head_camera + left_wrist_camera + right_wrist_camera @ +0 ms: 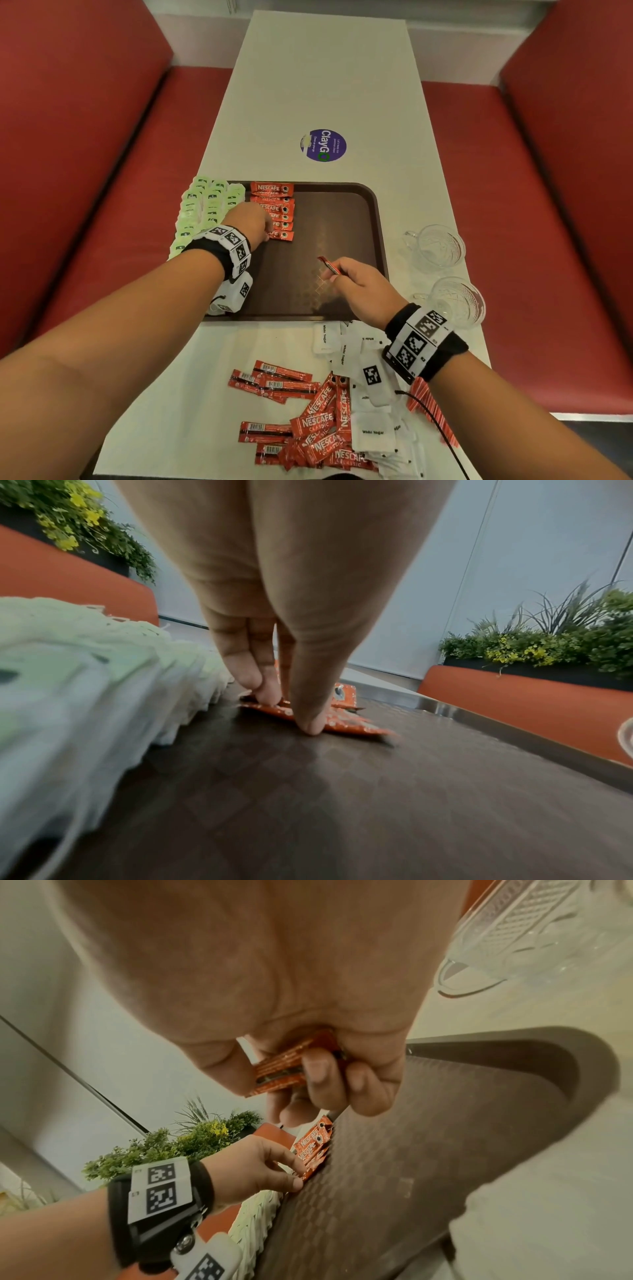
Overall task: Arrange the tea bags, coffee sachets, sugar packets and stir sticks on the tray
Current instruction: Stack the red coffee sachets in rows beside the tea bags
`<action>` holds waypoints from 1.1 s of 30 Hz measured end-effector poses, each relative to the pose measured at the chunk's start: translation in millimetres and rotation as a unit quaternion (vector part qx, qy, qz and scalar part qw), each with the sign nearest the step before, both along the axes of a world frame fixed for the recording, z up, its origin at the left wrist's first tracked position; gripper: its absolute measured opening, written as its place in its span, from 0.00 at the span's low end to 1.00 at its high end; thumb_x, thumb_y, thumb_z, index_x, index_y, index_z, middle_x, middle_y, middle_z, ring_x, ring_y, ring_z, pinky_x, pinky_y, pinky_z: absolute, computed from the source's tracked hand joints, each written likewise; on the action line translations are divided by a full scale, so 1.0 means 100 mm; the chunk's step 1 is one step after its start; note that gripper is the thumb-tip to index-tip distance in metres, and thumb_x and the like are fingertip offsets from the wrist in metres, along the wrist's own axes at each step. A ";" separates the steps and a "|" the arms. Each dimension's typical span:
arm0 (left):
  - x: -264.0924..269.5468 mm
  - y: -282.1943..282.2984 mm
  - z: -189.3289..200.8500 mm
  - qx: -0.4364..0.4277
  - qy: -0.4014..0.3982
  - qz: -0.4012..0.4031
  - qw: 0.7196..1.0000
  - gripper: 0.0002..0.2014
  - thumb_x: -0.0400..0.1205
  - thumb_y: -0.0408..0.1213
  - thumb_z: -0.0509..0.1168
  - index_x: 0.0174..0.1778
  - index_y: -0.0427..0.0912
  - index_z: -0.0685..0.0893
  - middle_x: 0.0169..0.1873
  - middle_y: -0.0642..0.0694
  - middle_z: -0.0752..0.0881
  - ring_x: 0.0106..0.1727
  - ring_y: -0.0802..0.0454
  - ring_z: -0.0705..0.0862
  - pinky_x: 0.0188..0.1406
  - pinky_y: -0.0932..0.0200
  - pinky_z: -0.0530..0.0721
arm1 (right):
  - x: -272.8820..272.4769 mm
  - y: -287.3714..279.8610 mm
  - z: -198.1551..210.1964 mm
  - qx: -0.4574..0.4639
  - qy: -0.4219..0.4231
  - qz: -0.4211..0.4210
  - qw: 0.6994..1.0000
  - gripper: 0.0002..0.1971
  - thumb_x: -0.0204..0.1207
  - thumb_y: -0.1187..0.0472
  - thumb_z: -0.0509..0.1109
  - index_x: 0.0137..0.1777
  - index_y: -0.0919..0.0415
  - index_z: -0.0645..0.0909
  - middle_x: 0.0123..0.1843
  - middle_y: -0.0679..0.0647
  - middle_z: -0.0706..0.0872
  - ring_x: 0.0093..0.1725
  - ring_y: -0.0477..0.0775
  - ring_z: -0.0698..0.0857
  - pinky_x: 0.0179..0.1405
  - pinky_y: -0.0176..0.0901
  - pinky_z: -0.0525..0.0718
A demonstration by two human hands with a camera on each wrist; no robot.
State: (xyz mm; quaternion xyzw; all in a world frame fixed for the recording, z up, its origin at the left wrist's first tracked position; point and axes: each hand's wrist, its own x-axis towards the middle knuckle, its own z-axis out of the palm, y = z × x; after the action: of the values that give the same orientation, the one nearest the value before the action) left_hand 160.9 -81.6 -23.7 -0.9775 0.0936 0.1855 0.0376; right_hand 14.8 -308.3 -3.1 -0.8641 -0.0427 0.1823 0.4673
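A brown tray (325, 222) holds rows of pale green tea bags (202, 209) along its left side and a column of red coffee sachets (277, 205) beside them. My left hand (269, 234) is at the near end of that column. Its thumb and fingertips pinch the nearest sachet (346, 723) down onto the tray (308, 791). My right hand (334, 274) hovers over the tray's middle and grips another red sachet (327, 264), seen with its striped back (281, 1069) between thumb and curled fingers.
Loose coffee sachets (301, 428), white sugar packets (363, 359) and red-striped stir sticks (428, 407) lie on the white table in front of the tray. Two glass cups (435, 246) stand to the tray's right. Red bench seats flank the table.
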 end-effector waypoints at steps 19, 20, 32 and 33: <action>-0.59 -0.15 0.33 -0.319 0.064 -0.142 0.935 0.09 0.80 0.50 0.72 0.52 0.52 0.91 0.37 0.59 0.88 0.41 0.63 0.85 0.45 0.61 0.83 | 0.27 0.17 0.06 -0.094 -0.080 0.022 0.992 0.04 0.84 0.61 0.68 0.51 0.50 0.81 0.48 0.47 0.83 0.44 0.42 0.80 0.42 0.31 0.74; -0.59 -0.13 0.31 -0.318 0.058 -0.140 0.936 0.08 0.79 0.47 0.74 0.52 0.52 0.92 0.36 0.59 0.88 0.40 0.63 0.85 0.44 0.62 0.82 | 0.28 0.19 0.06 -0.095 -0.082 0.018 0.992 0.03 0.83 0.61 0.69 0.52 0.51 0.82 0.48 0.47 0.84 0.44 0.42 0.80 0.43 0.34 0.75; -0.43 0.12 -0.13 -0.079 -0.004 0.002 0.997 0.07 0.80 0.46 0.73 0.53 0.55 0.90 0.50 0.53 0.89 0.53 0.51 0.86 0.57 0.52 0.85 | 0.03 0.38 -0.02 -0.306 -0.119 0.235 0.915 0.17 0.79 0.43 0.69 0.61 0.52 0.80 0.57 0.51 0.82 0.59 0.55 0.79 0.59 0.51 0.82; -0.43 0.08 -0.14 -0.102 -0.005 0.007 0.995 0.08 0.80 0.44 0.73 0.54 0.53 0.90 0.50 0.52 0.89 0.54 0.51 0.86 0.57 0.53 0.84 | 0.00 0.41 -0.02 -0.289 -0.106 0.269 0.913 0.17 0.79 0.44 0.70 0.61 0.54 0.80 0.56 0.51 0.82 0.57 0.55 0.81 0.56 0.51 0.83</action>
State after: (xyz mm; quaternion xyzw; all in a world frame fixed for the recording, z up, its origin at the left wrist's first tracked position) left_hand 118.1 -73.2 -37.6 -0.9777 0.1055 0.1701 -0.0633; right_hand 14.5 -267.6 -5.0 -0.9315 -0.2680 0.2129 0.1230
